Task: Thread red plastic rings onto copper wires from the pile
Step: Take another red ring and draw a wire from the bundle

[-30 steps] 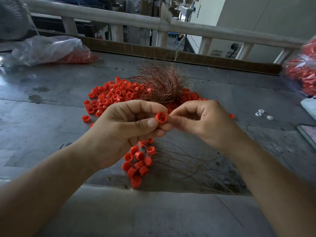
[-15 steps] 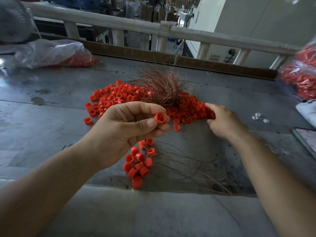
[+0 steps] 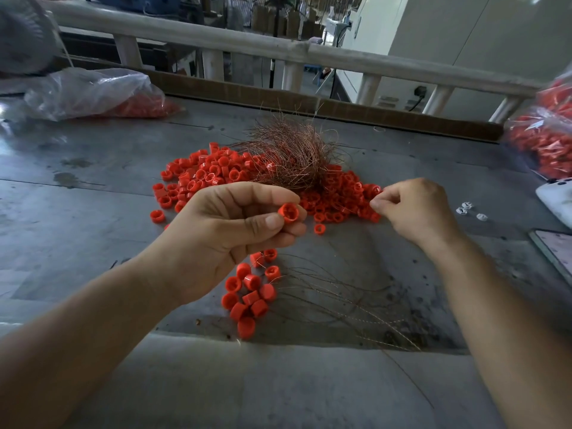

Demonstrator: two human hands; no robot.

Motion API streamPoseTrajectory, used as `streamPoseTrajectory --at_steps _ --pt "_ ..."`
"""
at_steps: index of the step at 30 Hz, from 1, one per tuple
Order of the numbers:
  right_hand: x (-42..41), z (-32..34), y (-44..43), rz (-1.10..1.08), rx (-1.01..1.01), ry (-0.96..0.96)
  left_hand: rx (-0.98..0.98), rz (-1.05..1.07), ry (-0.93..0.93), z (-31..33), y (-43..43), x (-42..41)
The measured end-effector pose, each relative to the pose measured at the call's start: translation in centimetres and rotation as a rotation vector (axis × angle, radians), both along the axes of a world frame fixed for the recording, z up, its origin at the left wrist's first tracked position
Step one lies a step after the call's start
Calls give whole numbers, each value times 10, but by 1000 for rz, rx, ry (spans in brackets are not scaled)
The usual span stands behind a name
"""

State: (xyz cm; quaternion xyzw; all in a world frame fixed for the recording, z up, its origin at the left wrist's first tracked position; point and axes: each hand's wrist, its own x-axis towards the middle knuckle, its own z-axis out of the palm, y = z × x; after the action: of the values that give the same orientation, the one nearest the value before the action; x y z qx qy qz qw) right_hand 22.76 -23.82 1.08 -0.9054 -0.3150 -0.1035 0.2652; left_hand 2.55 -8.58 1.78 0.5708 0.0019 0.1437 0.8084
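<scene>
Now the left hand (image 3: 229,239) pinches one red plastic ring (image 3: 288,213) between thumb and forefinger, mid-frame above the grey worktop (image 3: 77,212).

Bare worktop lies open at lower frame and left, and a brown raised edge (image 3: 340,109) bounds the far side. Half a second ago the right hand (image 3: 414,209) lay spread on the pile of red rings (image 3: 198,178). Its fingertips are now pinched together at the pile's right edge, on something too fine to tell. One tangled copper wire bundle (image 3: 291,156) sits behind. About twelve wired rings (image 3: 247,292) cluster below the left hand. Three small white pieces (image 3: 465,209) lie right, and two clear plastic bags (image 3: 93,94) sit at the frame's sides.
</scene>
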Motion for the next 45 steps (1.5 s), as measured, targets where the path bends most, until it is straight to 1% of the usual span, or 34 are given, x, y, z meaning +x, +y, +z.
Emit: streamPoseTrajectory --at_steps 4,6,8,10,13,14,17,19,21,24,27,29,32,38,45 --pt "1 8 -5 -10 86 -2 1 -5 -6 0 0 -1" --pt "1 11 -5 2 156 43 5 -4 -10 0 1 -2" --pt "-5 16 -4 62 253 168 9 -3 -8 -1 1 -1" --pt "-15 20 -2 146 310 282 15 -2 -2 -1 1 -1" --pt "-33 25 3 239 333 345 23 6 12 -2 1 0" --pt "-39 27 5 273 371 391 24 9 17 -2 0 0" --pt "-56 27 11 414 528 657 24 14 26 -2 0 0" --pt "-64 25 14 487 542 787 28 12 29 -2 0 0" --pt "-70 23 15 531 529 845 42 8 29 -3 2 1" --pt "-75 22 15 554 487 886 60 2 28 -4 3 1" --pt "-76 22 15 552 473 856 56 5 34 -4 3 1" --pt "-76 24 15 565 505 852 67 7 35 -4 3 1" --pt "-78 25 15 587 568 906 70 9 38 -4 2 1" --pt "-77 23 16 649 563 990 71 27 51 -4 2 0" --pt "-81 23 17 606 590 927 74 42 58 -2 2 1"
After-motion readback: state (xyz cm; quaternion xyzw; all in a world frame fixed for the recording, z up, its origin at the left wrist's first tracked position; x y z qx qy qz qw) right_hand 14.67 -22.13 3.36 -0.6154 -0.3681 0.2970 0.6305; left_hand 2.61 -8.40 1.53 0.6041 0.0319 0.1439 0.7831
